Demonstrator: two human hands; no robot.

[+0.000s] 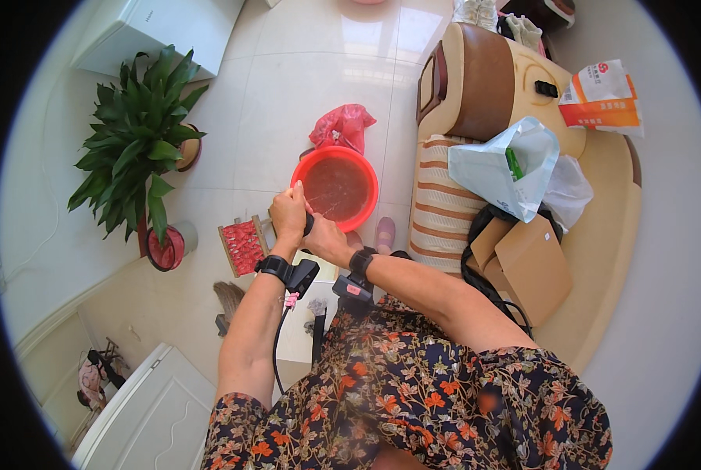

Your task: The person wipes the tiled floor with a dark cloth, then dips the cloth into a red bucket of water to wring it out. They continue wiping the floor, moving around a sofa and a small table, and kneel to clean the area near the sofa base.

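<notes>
My left hand (288, 214) and my right hand (327, 239) are clenched close together over the near left rim of a red plastic basin (374, 197). Between them shows a bit of a dark item (309, 224), perhaps cloth; the fists hide most of it. Thin streaks of water fall below my hands into the cloudy brownish water (338, 185). Against the basin's far side lies a red plastic bag (341, 126), its contents hidden. Left of my hands is a small wooden-framed stool with a woven red seat (244, 247).
A leafy potted plant (142, 138) and a bin with a red liner (189, 238) stand left. On the right, a sofa (605, 235) holds a light blue bag (503, 161) and a cardboard box (529, 264). A broom head (229, 296) lies near my left forearm.
</notes>
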